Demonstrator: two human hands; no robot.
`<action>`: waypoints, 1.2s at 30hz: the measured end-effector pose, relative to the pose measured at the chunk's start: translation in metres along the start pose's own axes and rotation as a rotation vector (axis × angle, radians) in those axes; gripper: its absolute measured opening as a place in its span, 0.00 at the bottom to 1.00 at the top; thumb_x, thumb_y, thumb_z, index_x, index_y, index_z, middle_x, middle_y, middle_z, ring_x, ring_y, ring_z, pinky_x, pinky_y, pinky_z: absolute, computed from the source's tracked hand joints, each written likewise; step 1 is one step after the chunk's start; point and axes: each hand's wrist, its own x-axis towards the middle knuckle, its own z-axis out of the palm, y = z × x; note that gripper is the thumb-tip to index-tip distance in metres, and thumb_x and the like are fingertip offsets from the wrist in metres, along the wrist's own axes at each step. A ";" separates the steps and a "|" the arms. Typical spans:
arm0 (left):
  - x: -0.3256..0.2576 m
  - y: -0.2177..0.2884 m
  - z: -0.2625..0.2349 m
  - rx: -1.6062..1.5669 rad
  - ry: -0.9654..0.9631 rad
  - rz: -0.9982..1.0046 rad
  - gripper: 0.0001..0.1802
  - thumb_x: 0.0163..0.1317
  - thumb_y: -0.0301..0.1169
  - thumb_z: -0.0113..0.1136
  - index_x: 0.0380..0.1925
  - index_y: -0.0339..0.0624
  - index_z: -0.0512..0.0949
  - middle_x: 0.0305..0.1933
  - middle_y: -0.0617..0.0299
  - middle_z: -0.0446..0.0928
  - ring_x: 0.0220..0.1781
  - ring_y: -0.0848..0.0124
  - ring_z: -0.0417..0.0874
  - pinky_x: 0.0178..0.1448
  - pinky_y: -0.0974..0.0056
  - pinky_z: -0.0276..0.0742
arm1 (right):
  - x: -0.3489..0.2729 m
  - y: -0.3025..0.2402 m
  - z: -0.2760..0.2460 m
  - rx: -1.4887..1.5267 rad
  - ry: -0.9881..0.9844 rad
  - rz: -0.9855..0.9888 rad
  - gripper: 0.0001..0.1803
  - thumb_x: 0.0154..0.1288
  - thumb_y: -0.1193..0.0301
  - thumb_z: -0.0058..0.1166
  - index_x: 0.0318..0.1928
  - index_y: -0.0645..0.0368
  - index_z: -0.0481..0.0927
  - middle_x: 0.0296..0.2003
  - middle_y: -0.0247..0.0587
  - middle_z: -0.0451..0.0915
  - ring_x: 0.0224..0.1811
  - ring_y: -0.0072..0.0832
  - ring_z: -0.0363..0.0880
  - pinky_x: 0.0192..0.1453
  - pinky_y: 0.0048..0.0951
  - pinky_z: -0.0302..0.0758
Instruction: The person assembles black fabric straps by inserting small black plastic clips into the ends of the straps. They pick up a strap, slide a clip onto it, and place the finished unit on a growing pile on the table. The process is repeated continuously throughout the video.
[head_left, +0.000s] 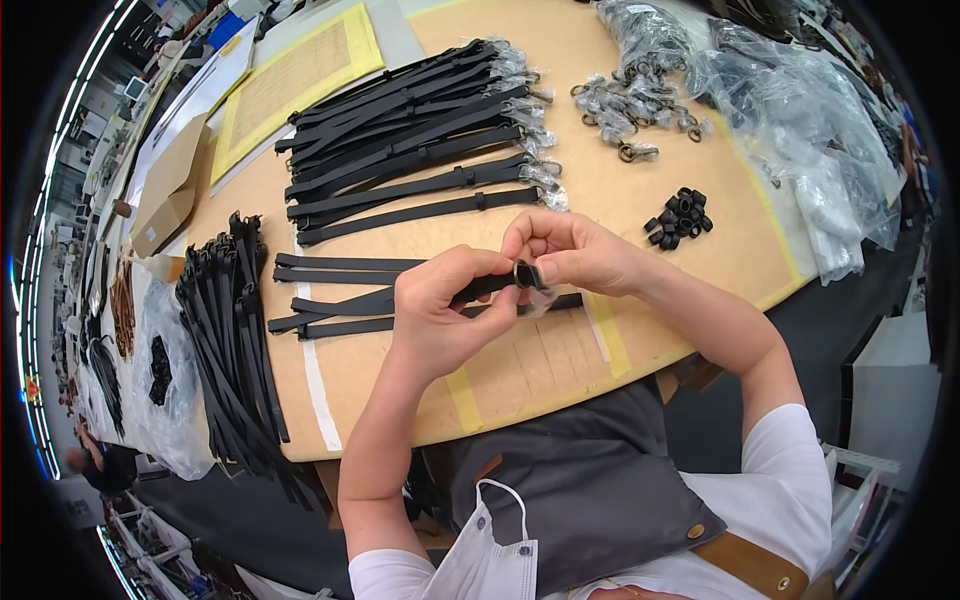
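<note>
My left hand [440,300] is closed round the end of a black strap [480,287] above the near middle of the table. At that end sits a metal ring or buckle [521,272] with a scrap of clear plastic [540,299] hanging from it. The fingers of my right hand [575,252] pinch the same end from the other side. Several more black straps [345,270] lie under and left of my hands. Beyond them is a row of finished-looking straps [410,150], their right ends wrapped in clear plastic.
Small black loops [680,218] form a pile at right. Plastic-wrapped metal hooks [630,105] and large clear bags [810,130] lie behind it. A bundle of black straps [232,330] hangs over the left table edge, near a cardboard piece [172,190] and yellow-edged board [300,90].
</note>
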 end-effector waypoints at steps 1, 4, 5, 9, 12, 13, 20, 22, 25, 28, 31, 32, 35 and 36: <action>-0.001 0.001 0.001 0.027 0.003 0.021 0.12 0.50 0.19 0.72 0.35 0.38 0.84 0.28 0.65 0.83 0.27 0.81 0.81 0.29 0.74 0.73 | -0.002 -0.006 0.004 -0.047 0.026 0.064 0.13 0.70 0.67 0.65 0.49 0.61 0.81 0.42 0.34 0.83 0.39 0.18 0.81 0.46 0.23 0.78; 0.000 -0.002 0.007 0.173 -0.010 0.108 0.12 0.48 0.19 0.72 0.35 0.39 0.84 0.27 0.63 0.82 0.25 0.78 0.81 0.29 0.72 0.74 | -0.008 -0.009 0.011 -0.237 0.156 0.163 0.16 0.64 0.68 0.69 0.46 0.63 0.81 0.37 0.32 0.84 0.36 0.15 0.80 0.43 0.21 0.77; 0.000 -0.003 0.009 0.232 -0.020 0.145 0.12 0.48 0.19 0.72 0.34 0.39 0.84 0.26 0.62 0.82 0.25 0.76 0.82 0.29 0.71 0.75 | -0.010 -0.005 0.013 -0.354 0.189 0.090 0.14 0.64 0.68 0.68 0.45 0.64 0.82 0.36 0.31 0.84 0.36 0.14 0.79 0.40 0.20 0.76; -0.004 -0.004 0.013 0.391 -0.110 0.145 0.14 0.47 0.19 0.71 0.37 0.39 0.84 0.28 0.62 0.82 0.25 0.72 0.83 0.29 0.69 0.78 | -0.011 0.004 0.017 -0.764 0.280 -0.042 0.11 0.64 0.70 0.66 0.39 0.66 0.83 0.32 0.30 0.84 0.34 0.11 0.76 0.36 0.18 0.74; -0.003 -0.009 0.018 0.190 -0.030 0.099 0.15 0.48 0.20 0.72 0.38 0.38 0.82 0.28 0.63 0.81 0.25 0.75 0.82 0.29 0.69 0.77 | -0.011 0.005 0.014 -0.635 0.303 0.024 0.11 0.65 0.69 0.66 0.39 0.66 0.84 0.31 0.29 0.84 0.32 0.11 0.76 0.35 0.19 0.74; -0.002 -0.009 0.017 0.178 -0.033 0.058 0.15 0.48 0.21 0.72 0.38 0.38 0.81 0.28 0.63 0.81 0.26 0.77 0.81 0.29 0.70 0.77 | -0.010 0.005 0.013 -0.526 0.307 0.054 0.11 0.65 0.69 0.66 0.39 0.65 0.84 0.30 0.29 0.83 0.31 0.11 0.76 0.34 0.18 0.74; 0.004 -0.005 0.001 0.115 -0.167 -0.130 0.13 0.49 0.21 0.70 0.34 0.36 0.76 0.28 0.58 0.80 0.26 0.73 0.83 0.29 0.69 0.79 | -0.010 -0.005 0.008 -0.338 0.209 0.163 0.12 0.71 0.65 0.64 0.41 0.63 0.82 0.32 0.30 0.82 0.31 0.13 0.77 0.36 0.19 0.76; 0.004 -0.005 0.001 0.086 -0.168 -0.149 0.12 0.49 0.20 0.70 0.33 0.36 0.76 0.26 0.60 0.79 0.24 0.75 0.81 0.28 0.69 0.78 | -0.010 -0.005 0.006 -0.321 0.190 0.179 0.13 0.71 0.64 0.64 0.41 0.62 0.82 0.32 0.30 0.82 0.31 0.13 0.77 0.36 0.19 0.76; 0.003 -0.008 0.002 0.064 -0.159 -0.142 0.12 0.50 0.20 0.69 0.33 0.36 0.76 0.25 0.61 0.79 0.24 0.76 0.81 0.27 0.70 0.76 | -0.010 -0.004 0.005 -0.310 0.178 0.169 0.13 0.72 0.64 0.64 0.40 0.62 0.82 0.32 0.29 0.81 0.31 0.13 0.77 0.35 0.19 0.75; 0.003 -0.008 0.004 0.056 -0.158 -0.140 0.12 0.50 0.20 0.69 0.33 0.36 0.76 0.26 0.61 0.79 0.24 0.75 0.81 0.27 0.70 0.76 | -0.010 -0.004 0.005 -0.317 0.182 0.179 0.13 0.71 0.63 0.65 0.39 0.62 0.82 0.31 0.29 0.81 0.31 0.13 0.76 0.34 0.19 0.75; 0.002 -0.009 0.004 0.069 -0.166 -0.127 0.11 0.50 0.21 0.69 0.33 0.37 0.76 0.25 0.60 0.79 0.24 0.73 0.82 0.28 0.69 0.76 | -0.009 -0.002 0.006 -0.311 0.201 0.157 0.18 0.69 0.58 0.68 0.37 0.62 0.82 0.28 0.29 0.79 0.28 0.14 0.74 0.32 0.18 0.72; 0.002 -0.010 0.004 0.074 -0.164 -0.121 0.11 0.50 0.21 0.69 0.33 0.37 0.76 0.25 0.60 0.79 0.24 0.73 0.82 0.28 0.68 0.76 | -0.009 -0.003 0.007 -0.313 0.199 0.163 0.18 0.69 0.58 0.68 0.36 0.62 0.82 0.27 0.29 0.79 0.27 0.14 0.74 0.32 0.18 0.72; 0.001 -0.011 0.005 0.080 -0.156 -0.097 0.12 0.49 0.21 0.69 0.33 0.37 0.76 0.25 0.59 0.79 0.24 0.71 0.82 0.28 0.67 0.76 | -0.009 -0.006 0.008 -0.319 0.196 0.182 0.16 0.69 0.60 0.68 0.36 0.61 0.82 0.27 0.29 0.79 0.27 0.13 0.74 0.31 0.18 0.71; 0.001 -0.012 0.005 0.077 -0.153 -0.087 0.12 0.49 0.21 0.69 0.33 0.37 0.76 0.25 0.59 0.79 0.24 0.71 0.82 0.28 0.67 0.76 | -0.009 -0.006 0.009 -0.323 0.199 0.187 0.15 0.69 0.62 0.67 0.35 0.61 0.81 0.26 0.29 0.79 0.26 0.13 0.74 0.31 0.18 0.71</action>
